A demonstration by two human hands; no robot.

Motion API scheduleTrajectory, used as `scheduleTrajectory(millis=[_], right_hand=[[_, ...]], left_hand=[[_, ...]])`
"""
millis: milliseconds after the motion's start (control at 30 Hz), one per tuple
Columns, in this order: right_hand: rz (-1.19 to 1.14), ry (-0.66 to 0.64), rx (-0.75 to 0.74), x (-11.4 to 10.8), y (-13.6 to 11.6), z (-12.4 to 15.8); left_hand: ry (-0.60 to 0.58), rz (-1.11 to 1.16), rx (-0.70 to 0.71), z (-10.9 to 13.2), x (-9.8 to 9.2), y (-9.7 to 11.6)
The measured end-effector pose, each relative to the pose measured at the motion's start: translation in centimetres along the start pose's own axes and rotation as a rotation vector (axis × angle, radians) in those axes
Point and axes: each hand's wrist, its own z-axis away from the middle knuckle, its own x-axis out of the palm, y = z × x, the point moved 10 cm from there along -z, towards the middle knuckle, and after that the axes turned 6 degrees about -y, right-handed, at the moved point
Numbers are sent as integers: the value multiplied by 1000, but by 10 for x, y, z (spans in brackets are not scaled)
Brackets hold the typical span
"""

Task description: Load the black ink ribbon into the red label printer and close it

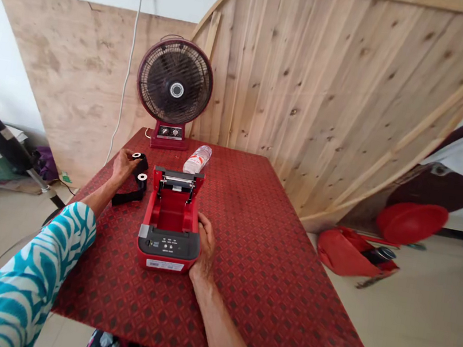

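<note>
A red and black printer-like device (169, 242) stands on the table with its lid raised, showing a red hollow inside. My right hand (206, 248) rests against the device's right side, its fingers partly hidden behind it. Left of the device are two black rolls with white cores; the farther roll (141, 164) is pinched by my left hand (124, 166), and the nearer roll (141, 182) sits just beside it. A loose black strip (127, 198) trails from the nearer roll over the tabletop.
A red fan (175, 87) stands at the far edge of the patterned red table (269, 272). Behind the device lies a clear plastic bottle (197, 160). On the floor at right are a red bag (344, 251) and a red basin (411, 222).
</note>
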Motion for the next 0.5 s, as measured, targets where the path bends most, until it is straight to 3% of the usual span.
scheduleTrajectory(millis=[133, 300, 400, 500], right_hand=[[13, -21, -1, 0, 1, 0], [27, -29, -11, 1, -3, 0], [23, -25, -33, 2, -5, 0], [0, -22, -28, 4, -2, -1]], left_hand=[[-78, -113, 54, -3, 11, 3], [-245, -6, 129, -6, 25, 3], [-200, 104, 137, 2, 11, -1], [-148, 105, 244, 20, -10, 13]])
